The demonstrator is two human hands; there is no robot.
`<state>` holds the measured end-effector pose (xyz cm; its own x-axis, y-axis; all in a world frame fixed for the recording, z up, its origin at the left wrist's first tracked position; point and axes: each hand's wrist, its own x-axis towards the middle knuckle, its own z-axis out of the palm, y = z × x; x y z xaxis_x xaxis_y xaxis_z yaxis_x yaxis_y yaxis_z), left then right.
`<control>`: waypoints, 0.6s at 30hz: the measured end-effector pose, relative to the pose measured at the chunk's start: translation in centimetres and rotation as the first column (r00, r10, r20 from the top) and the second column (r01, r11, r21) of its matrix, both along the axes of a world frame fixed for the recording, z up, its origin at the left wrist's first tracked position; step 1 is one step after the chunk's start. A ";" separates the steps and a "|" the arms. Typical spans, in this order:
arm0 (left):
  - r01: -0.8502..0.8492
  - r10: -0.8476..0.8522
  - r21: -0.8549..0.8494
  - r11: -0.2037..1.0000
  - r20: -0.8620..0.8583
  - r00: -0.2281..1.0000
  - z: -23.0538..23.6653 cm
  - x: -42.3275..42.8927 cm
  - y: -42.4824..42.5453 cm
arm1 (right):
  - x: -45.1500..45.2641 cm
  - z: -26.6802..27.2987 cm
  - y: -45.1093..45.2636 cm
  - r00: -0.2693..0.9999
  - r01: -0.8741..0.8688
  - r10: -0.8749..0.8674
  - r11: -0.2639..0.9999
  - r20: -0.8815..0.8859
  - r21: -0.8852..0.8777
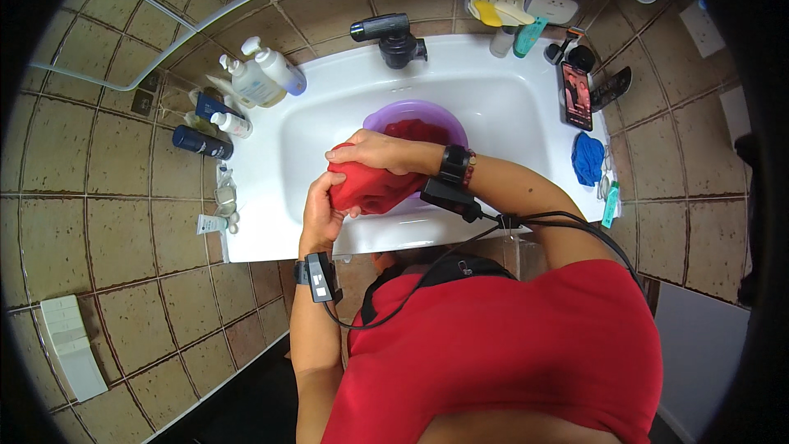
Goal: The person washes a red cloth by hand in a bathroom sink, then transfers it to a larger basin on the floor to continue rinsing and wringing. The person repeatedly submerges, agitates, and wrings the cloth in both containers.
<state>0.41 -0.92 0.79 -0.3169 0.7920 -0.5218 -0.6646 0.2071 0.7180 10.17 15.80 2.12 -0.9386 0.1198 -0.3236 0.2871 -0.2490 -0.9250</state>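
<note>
A bunched red cloth (377,188) is held between both hands over the front of a white washbasin (511,111). My left hand (323,206) grips its left end, thumb on top and fingertips showing below. From above, my right hand (385,154) closes on the upper side of the cloth. Behind the hands a purple plastic basin (425,108) sits in the sink, holding more wet red fabric (419,131). Part of the purple basin is hidden by my right forearm and the cloth.
A black faucet (397,43) stands at the back rim. Pump bottles (259,80) and a dark blue can (202,143) line the left side. On the right rim are a smartphone (576,98) and a blue cloth (587,159). A black cable (413,305) links my wrist devices.
</note>
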 end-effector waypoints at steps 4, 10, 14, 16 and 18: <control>-0.027 0.029 0.057 0.998 -0.031 0.999 0.1 0.1 -0.2 | 0.1 0.0 0.0 1.000 0.000 0.000 1.000 0.003 -0.016; 0.014 -0.014 0.022 1.000 -0.012 1.000 0.2 -0.2 -0.4 | 0.0 0.1 0.0 1.000 -0.013 0.013 0.999 -0.009 -0.038; -0.003 0.008 0.073 0.997 -0.066 0.998 0.1 -0.5 -0.7 | 0.0 -0.2 0.1 1.000 0.011 -0.010 0.997 0.005 -0.072; -0.016 0.023 0.066 0.998 -0.096 0.995 0.2 -0.6 -0.8 | 0.0 -0.4 0.2 1.000 0.000 -0.001 0.997 -0.009 -0.071; -0.096 0.098 0.064 0.993 -0.034 0.995 0.2 -0.6 -0.8 | 0.0 -0.6 0.2 1.000 -0.002 0.000 0.997 -0.016 -0.074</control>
